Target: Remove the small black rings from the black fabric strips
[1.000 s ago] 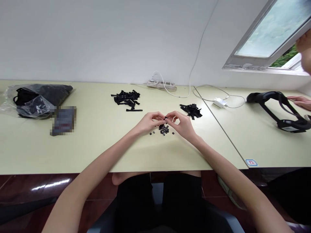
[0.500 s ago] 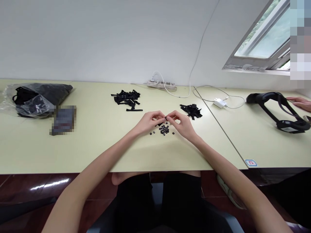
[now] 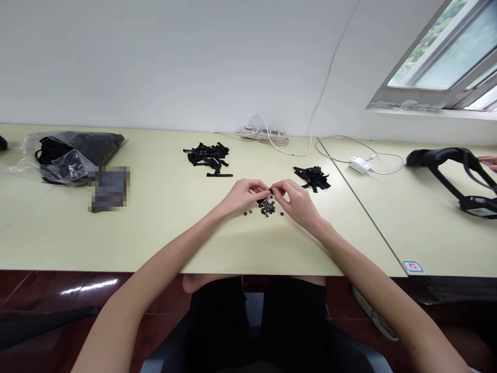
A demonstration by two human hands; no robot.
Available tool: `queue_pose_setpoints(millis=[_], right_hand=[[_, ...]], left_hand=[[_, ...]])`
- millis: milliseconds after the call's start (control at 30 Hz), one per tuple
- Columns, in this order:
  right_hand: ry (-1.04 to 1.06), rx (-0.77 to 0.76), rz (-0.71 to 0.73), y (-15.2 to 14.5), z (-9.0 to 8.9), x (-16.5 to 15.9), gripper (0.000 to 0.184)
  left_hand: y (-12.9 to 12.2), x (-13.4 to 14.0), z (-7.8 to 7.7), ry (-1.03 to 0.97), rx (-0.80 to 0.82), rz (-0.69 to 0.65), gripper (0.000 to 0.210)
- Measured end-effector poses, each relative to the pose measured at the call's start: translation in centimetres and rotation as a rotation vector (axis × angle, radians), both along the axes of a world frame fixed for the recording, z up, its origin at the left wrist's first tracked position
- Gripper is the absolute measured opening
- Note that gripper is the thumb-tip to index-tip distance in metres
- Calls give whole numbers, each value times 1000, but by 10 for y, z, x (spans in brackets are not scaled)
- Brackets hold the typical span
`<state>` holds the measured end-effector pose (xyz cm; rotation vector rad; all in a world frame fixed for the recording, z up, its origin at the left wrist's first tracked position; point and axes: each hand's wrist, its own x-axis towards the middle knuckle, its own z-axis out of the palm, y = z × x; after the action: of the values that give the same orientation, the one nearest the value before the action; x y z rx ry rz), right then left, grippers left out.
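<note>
I have two hands at work, the left hand [image 3: 243, 198] and the right hand [image 3: 294, 202], with fingertips meeting over the tabletop [image 3: 116, 243]. The fingers of both are pinched closed on one small black piece [image 3: 271, 191], which sits between them just above a heap of rings [image 3: 267, 208]. My own fingers cover most of it, so I can't tell whether it is a strip, a ring or the two together.

The little dark rings overlap too much to count exactly; I'd say a couple of dozen. Apart from that heap I count three loose ones: two to its left, near my left hand, and one to its right.

There are two piles of black strips, their numbers too tangled to count: the larger pile [image 3: 207, 155] lies beyond my left hand, the smaller pile [image 3: 311, 177] just beyond my right. One strip [image 3: 219, 175] lies straight along the larger pile's near edge.

Farther left are one clear plastic bag [image 3: 77, 155] with black stuff inside and, just beside it, one blurred-out dark item [image 3: 111, 189]. One power strip [image 3: 264, 134] lies by the wall. To the right are one white charger [image 3: 361, 165] with its cord, one black headset [image 3: 446, 154], and part of another person's hand [image 3: 491, 161] at the edge.
</note>
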<state>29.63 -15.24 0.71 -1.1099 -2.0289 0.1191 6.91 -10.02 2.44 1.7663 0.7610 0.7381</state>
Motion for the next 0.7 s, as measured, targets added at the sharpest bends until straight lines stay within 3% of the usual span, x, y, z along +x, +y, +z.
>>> queue_pose_setpoints(millis=[333, 500, 700], right_hand=[[-137, 6, -57, -3, -2, -1, 20], [-122, -26, -83, -1, -5, 0, 22], [-94, -98, -42, 0, -3, 5, 21]], left_hand=[[-5, 4, -2, 56, 60, 70, 19], [-8, 6, -2, 41, 165, 61, 14], [-8, 6, -3, 28, 150, 33, 16]])
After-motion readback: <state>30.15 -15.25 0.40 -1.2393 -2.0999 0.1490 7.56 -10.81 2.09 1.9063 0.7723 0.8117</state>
